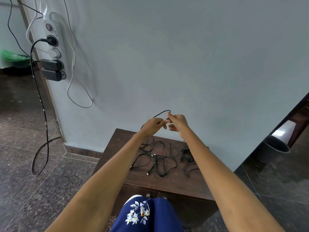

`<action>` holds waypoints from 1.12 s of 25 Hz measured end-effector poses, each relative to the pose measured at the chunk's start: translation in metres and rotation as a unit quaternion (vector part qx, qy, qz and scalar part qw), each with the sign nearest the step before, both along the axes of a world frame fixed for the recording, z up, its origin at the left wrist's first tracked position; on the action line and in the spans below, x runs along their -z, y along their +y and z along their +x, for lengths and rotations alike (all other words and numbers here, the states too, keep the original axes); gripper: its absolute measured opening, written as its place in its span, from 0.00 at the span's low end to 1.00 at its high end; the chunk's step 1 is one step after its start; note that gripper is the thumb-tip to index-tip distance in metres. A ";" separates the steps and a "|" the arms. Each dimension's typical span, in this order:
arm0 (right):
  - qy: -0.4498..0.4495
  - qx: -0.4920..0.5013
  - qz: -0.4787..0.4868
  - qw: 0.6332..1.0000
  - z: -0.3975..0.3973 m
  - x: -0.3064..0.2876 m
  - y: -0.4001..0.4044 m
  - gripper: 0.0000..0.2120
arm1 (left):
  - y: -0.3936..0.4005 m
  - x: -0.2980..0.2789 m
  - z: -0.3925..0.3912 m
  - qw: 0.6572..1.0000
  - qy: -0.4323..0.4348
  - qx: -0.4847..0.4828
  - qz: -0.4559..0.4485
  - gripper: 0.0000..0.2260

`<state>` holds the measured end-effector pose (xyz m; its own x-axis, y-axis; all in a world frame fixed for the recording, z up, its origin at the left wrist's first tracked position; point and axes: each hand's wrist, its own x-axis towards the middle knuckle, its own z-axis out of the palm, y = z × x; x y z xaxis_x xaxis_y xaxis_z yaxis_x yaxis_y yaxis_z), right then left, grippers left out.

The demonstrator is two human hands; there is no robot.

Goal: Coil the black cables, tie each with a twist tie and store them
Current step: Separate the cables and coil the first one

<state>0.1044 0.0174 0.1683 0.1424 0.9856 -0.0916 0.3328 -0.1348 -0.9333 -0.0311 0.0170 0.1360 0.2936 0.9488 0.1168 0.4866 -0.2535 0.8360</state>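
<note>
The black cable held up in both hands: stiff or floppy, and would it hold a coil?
Likely floppy: the black cable arcs in a soft loop between the left hand and right hand and droops toward the cabinet top. Probably light, pinched by fingertips. It may spring loose untied, like the loose cables sprawled below.

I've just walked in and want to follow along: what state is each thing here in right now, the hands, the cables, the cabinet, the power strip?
Left hand: raised, pinching the held cable.
Right hand: raised, pinching the same cable.
Held cable: lifted, arching between both hands, not coiled.
Loose black cables: tangled on the cabinet, untied.
Cabinet: doors closed.
Power strip: on the wall, several plugs in.
Bin: open.
</note>
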 end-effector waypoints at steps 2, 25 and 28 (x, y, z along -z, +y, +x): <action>-0.172 0.025 0.119 0.978 0.001 0.002 0.001 0.15 | 0.001 -0.009 -0.004 0.998 -0.049 0.010 -0.038 0.19; -0.006 -0.088 0.076 0.993 -0.041 0.016 0.008 0.20 | 0.024 -0.024 -0.047 0.998 0.035 -0.057 -0.021 0.20; -0.018 -0.031 0.110 0.993 -0.041 0.010 0.011 0.24 | 0.020 -0.044 -0.049 0.992 -0.028 0.027 -0.121 0.23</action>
<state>0.0632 0.0282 0.1586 0.0801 0.9881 0.1311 0.3684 0.0929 -0.9250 -0.0801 0.0369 0.1800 0.3444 0.9340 -0.0953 0.4280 -0.0658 0.9014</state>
